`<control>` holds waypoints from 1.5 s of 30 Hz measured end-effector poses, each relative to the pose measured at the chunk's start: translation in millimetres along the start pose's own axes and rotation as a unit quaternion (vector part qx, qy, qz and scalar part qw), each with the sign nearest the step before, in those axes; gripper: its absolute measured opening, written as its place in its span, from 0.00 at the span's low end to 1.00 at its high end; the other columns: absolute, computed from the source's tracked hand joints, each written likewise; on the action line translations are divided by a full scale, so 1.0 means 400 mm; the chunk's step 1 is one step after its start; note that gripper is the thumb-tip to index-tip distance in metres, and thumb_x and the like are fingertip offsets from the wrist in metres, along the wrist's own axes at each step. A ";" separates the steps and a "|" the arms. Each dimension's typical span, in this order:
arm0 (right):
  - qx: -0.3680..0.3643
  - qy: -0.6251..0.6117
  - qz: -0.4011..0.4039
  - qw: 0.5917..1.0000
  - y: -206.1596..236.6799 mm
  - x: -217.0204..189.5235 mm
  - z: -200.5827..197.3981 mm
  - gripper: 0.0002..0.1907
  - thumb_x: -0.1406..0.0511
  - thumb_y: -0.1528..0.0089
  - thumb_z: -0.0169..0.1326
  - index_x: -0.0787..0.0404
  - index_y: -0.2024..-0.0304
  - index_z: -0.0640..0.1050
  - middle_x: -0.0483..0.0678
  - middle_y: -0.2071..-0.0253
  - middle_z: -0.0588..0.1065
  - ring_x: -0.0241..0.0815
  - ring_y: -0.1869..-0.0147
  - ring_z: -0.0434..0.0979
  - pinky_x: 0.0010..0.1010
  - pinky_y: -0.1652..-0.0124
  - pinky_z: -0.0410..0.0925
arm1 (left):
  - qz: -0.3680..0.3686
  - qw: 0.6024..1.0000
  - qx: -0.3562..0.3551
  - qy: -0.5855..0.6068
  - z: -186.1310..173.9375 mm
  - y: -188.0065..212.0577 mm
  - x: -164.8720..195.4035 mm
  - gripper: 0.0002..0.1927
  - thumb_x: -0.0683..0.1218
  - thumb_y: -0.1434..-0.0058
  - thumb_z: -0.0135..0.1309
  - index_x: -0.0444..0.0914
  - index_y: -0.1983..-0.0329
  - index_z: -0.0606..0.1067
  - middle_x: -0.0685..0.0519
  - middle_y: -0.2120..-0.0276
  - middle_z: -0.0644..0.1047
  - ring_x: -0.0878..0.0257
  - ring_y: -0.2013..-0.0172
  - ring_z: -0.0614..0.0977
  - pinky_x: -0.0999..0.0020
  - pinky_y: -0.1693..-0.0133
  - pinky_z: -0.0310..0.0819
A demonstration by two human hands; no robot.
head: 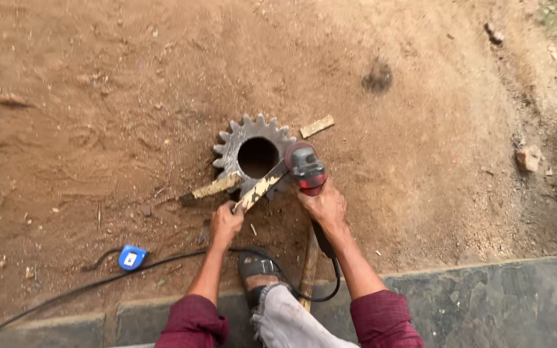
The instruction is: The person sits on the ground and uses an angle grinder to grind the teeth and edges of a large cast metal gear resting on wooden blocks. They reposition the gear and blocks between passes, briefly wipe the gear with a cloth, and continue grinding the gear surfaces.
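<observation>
A large toothed metal gear (pixel 243 143) with a round centre hole lies flat on the dirt. Across its near edge rests a narrow yellowish strip (pixel 261 187), and my left hand (pixel 225 223) grips the strip's near end. My right hand (pixel 323 206) holds a red and grey angle grinder (pixel 306 169) with its head at the strip's far end, over the gear's right rim. The grinder's black cord (pixel 162 262) trails left across the ground. My sandalled foot (pixel 257 269) is planted between my arms.
Two more yellowish strips lie near the gear, one at its left (pixel 216 186) and one at its upper right (pixel 317 126). A blue tape measure (pixel 132 258) sits on the dirt at left. A stone kerb (pixel 485 290) runs along the bottom. A brick chunk (pixel 528 157) lies right.
</observation>
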State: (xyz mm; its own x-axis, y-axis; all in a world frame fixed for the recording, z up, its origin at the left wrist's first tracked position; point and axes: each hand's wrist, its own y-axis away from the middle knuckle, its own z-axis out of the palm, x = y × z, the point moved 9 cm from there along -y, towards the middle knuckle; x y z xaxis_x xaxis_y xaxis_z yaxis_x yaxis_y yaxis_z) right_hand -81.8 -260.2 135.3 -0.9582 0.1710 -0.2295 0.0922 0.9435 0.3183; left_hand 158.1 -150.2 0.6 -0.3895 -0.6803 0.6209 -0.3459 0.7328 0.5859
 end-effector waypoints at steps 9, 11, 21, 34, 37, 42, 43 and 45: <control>0.019 0.015 -0.027 0.999 0.007 0.031 0.004 0.33 0.48 0.49 0.64 0.65 0.53 0.75 0.61 0.66 0.79 0.61 0.60 0.82 0.53 0.60 0.75 | 0.011 1.000 0.011 0.020 -0.002 0.003 0.005 0.27 0.58 0.38 0.52 0.37 0.44 0.79 0.36 0.57 0.82 0.39 0.56 0.84 0.49 0.52 0.78; -0.010 -0.006 -0.042 0.999 0.013 0.018 0.014 0.32 0.49 0.48 0.61 0.66 0.52 0.73 0.59 0.66 0.79 0.58 0.64 0.83 0.50 0.64 0.76 | -0.028 0.999 -0.024 0.011 0.015 0.001 -0.011 0.28 0.59 0.36 0.49 0.39 0.39 0.75 0.35 0.57 0.83 0.38 0.56 0.85 0.47 0.52 0.79; 0.051 0.017 -0.080 0.995 -0.013 -0.019 -0.026 0.33 0.46 0.46 0.62 0.65 0.53 0.73 0.60 0.67 0.79 0.60 0.64 0.81 0.51 0.63 0.74 | -0.081 0.992 -0.089 0.036 0.042 0.011 -0.040 0.29 0.58 0.34 0.48 0.38 0.36 0.73 0.35 0.58 0.83 0.39 0.56 0.85 0.46 0.53 0.80; -0.032 0.038 -0.035 0.998 -0.030 -0.046 -0.009 0.35 0.45 0.45 0.62 0.65 0.49 0.72 0.60 0.60 0.79 0.61 0.57 0.82 0.52 0.57 0.73 | 0.023 1.000 -0.005 0.014 -0.013 0.015 0.023 0.26 0.60 0.36 0.50 0.37 0.47 0.81 0.35 0.55 0.81 0.38 0.52 0.81 0.48 0.50 0.76; -0.016 -0.011 -0.019 1.000 -0.021 -0.032 -0.022 0.34 0.47 0.47 0.60 0.62 0.48 0.74 0.59 0.58 0.80 0.59 0.55 0.83 0.50 0.55 0.75 | 0.036 0.999 0.015 0.010 -0.012 0.009 0.017 0.26 0.60 0.35 0.50 0.36 0.48 0.80 0.35 0.54 0.80 0.36 0.50 0.80 0.48 0.48 0.74; 0.021 0.015 -0.129 0.991 -0.016 -0.083 -0.036 0.37 0.51 0.51 0.61 0.62 0.43 0.72 0.64 0.59 0.80 0.66 0.57 0.81 0.55 0.56 0.73 | -0.002 1.000 -0.022 -0.001 0.014 0.004 -0.004 0.29 0.62 0.36 0.49 0.37 0.42 0.77 0.35 0.48 0.77 0.35 0.46 0.78 0.44 0.45 0.72; 0.004 0.025 -0.079 0.997 -0.031 -0.065 -0.026 0.38 0.50 0.49 0.61 0.65 0.43 0.71 0.64 0.60 0.80 0.66 0.57 0.82 0.54 0.56 0.73 | -0.006 0.999 -0.032 0.007 0.018 0.005 -0.005 0.28 0.61 0.36 0.48 0.38 0.44 0.78 0.35 0.50 0.80 0.37 0.47 0.80 0.50 0.44 0.73; -0.030 0.041 0.020 0.998 -0.038 -0.035 -0.012 0.39 0.47 0.45 0.62 0.70 0.44 0.69 0.63 0.60 0.80 0.64 0.57 0.82 0.52 0.55 0.75 | 0.009 1.000 -0.013 -0.019 0.002 0.010 0.012 0.29 0.62 0.35 0.48 0.36 0.44 0.78 0.34 0.49 0.79 0.37 0.47 0.80 0.50 0.44 0.74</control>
State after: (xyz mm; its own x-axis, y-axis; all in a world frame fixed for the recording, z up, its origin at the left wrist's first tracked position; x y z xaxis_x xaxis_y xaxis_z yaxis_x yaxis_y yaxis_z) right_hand -71.2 -278.3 137.9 -0.9733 0.1820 -0.1395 0.1168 0.9169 0.3817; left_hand 154.2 -150.4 5.4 -0.4283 -0.6657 0.6111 -0.3168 0.7440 0.5883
